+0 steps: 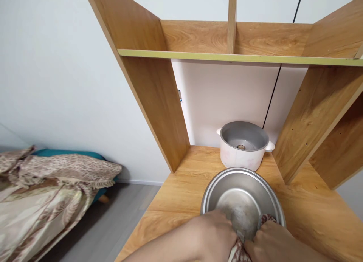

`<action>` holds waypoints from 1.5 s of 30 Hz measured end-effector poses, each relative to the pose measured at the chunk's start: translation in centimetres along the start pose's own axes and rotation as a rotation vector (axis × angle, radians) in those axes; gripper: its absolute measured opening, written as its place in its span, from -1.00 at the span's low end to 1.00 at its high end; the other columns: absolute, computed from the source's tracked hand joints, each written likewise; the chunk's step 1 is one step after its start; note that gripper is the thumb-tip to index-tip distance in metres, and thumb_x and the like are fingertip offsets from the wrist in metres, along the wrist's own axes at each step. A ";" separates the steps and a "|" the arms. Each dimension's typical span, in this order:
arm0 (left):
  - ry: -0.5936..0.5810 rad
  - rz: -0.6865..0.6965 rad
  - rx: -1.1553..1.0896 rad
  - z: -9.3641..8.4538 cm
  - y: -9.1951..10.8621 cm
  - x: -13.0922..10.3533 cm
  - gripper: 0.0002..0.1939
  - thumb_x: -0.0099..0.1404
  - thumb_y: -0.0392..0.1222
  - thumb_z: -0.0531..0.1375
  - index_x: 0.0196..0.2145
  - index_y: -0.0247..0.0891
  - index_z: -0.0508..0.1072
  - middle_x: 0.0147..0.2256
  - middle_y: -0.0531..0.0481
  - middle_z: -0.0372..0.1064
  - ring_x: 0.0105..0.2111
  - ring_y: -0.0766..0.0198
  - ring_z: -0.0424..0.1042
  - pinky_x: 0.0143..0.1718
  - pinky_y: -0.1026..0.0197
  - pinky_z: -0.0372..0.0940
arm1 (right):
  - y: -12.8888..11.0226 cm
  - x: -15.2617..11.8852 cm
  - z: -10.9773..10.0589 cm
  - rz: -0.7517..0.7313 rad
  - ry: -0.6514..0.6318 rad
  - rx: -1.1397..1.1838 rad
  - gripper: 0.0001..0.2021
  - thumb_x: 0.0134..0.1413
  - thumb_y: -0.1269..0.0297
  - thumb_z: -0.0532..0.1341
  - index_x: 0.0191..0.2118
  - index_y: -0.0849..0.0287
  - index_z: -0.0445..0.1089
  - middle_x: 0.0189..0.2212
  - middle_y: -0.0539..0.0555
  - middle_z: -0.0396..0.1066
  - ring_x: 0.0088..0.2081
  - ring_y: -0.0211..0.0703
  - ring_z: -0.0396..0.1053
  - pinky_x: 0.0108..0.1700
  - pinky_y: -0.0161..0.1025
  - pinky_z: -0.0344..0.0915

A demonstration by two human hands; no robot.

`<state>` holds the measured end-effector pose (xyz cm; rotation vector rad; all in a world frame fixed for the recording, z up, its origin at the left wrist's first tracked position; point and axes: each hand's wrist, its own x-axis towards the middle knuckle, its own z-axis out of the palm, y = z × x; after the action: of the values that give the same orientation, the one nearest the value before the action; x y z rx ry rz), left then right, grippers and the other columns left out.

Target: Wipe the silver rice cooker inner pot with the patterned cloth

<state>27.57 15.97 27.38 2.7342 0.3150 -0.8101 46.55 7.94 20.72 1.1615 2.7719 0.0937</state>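
Patterned cloth (239, 251) bunched at metal pot (242, 201); left fingers (228, 228), right fingers (262, 235) clamped on it.

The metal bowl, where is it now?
In the head view, the metal bowl is right of centre, in front of the white pot, with the left hand and right hand at its near side.

Wooden desktop (178, 197): running beneath left hand (215, 231) and right hand (272, 237), stretching on past them!
Metal bowl (241, 201): apparently resting there, right at the hands.
White pot (241, 157): standing farther out, ahead of both.
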 end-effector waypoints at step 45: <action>0.004 -0.012 -0.004 1.0 -0.3 0.4 -0.72 0.23 -0.05 0.31 -0.29 -0.32 0.71 -0.48 -0.17 0.61 -0.50 -0.02 0.58 -0.42 0.05 0.42 | -0.2 0.0 0.0 0.044 -0.078 0.029 -0.81 0.25 0.17 0.35 -0.36 0.09 0.63 -0.58 0.09 0.57 -0.66 0.09 0.43 -0.54 -0.05 0.15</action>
<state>27.36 15.99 26.27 2.7333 0.3343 -0.8064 46.41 7.76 20.69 1.2062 2.6893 0.0123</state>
